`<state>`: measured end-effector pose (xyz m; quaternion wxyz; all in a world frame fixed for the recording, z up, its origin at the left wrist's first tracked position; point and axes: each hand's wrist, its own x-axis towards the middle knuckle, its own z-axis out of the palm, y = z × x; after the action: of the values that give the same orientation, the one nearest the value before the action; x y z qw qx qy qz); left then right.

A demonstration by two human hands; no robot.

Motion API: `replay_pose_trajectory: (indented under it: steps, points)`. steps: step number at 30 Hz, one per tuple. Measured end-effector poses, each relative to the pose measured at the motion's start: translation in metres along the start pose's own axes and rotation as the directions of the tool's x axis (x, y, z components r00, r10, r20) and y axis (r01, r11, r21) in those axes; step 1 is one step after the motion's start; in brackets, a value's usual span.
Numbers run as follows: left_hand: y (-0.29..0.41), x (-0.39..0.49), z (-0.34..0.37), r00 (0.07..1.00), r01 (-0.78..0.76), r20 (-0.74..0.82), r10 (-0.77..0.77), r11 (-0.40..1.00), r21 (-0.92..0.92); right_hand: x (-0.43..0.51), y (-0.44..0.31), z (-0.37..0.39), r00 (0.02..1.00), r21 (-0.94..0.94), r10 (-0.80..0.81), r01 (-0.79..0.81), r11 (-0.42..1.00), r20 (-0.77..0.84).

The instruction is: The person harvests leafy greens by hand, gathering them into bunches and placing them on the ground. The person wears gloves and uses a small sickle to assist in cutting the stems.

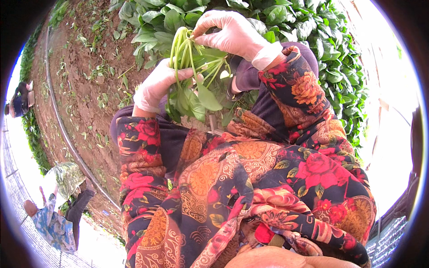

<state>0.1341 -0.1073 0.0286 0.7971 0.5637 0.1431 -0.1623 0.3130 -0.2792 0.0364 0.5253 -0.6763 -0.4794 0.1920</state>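
My left hand point(157, 85), in a thin pale glove, holds a small bunch of leafy greens point(184, 50) that look like spinach. Its pale stems bend over at the top, and the broad leaves point(194, 104) hang below the fingers. My right hand point(234, 37), gloved as well, pinches the gathered stem ends between thumb and forefinger. Another spray of stems point(214, 65) spreads out under the right hand. Part of the left fingers is hidden behind stems and leaves.
Dense leafy plants point(335, 67) grow ahead and to the right. Leaf scraps litter the brown soil point(80, 83) at left, crossed by a thin hose or pipe point(62, 124). A person point(55, 224) stands lower left beside a clear bag of greens point(68, 177); another person point(20, 99) is at far left.
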Motion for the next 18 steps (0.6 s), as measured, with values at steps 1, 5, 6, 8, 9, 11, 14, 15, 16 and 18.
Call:
replay_pose_trajectory:
  steps: [1, 5, 6, 8, 9, 11, 14, 15, 16, 18]
  points:
    - [-0.001, 0.002, -0.002, 1.0, 0.003, 0.014, -0.004, 1.0, 0.029, -0.001, 0.001, 0.0, 1.0, -0.013, 0.003, -0.003, 1.0, 0.003]
    - [-0.008, 0.002, -0.007, 1.0, 0.019, 0.019, -0.02, 1.0, 0.021, -0.002, 0.001, -0.003, 0.997, -0.109, -0.074, 0.073, 0.991, -0.007]
    - [-0.007, 0.003, -0.008, 0.999, 0.024, 0.023, -0.024, 1.0, 0.017, -0.002, 0.001, -0.004, 0.996, -0.154, -0.086, 0.083, 0.985, -0.012]
    - [-0.006, 0.001, -0.007, 0.999, 0.018, 0.03, -0.018, 1.0, 0.004, -0.001, 0.001, -0.007, 0.997, -0.115, 0.015, -0.024, 0.993, -0.075]
    - [-0.005, 0.0, -0.005, 0.999, 0.006, 0.032, -0.006, 1.0, 0.0, -0.002, 0.001, -0.008, 0.99, -0.135, 0.068, -0.084, 0.987, -0.124]
    - [-0.002, -0.005, 0.001, 1.0, 0.005, 0.028, -0.003, 0.999, -0.046, -0.003, 0.002, -0.01, 0.979, -0.056, 0.012, -0.024, 0.998, -0.204]
    - [0.002, -0.012, 0.01, 0.999, 0.03, 0.021, -0.028, 0.991, -0.131, -0.005, 0.004, -0.01, 0.995, -0.017, 0.002, -0.003, 1.0, -0.103]
    - [0.002, -0.014, 0.012, 0.999, 0.034, 0.027, -0.031, 0.99, -0.133, -0.007, 0.005, -0.008, 0.999, -0.021, -0.003, 0.002, 1.0, -0.052]
    - [0.004, -0.014, 0.012, 0.999, 0.039, 0.034, -0.035, 0.99, -0.135, -0.003, 0.005, -0.007, 1.0, -0.065, -0.022, 0.023, 0.998, 0.021]
    - [0.006, -0.013, 0.009, 0.998, 0.06, 0.04, -0.054, 0.988, -0.142, 0.001, 0.004, -0.003, 0.987, 0.053, 0.112, -0.118, 0.992, 0.113]
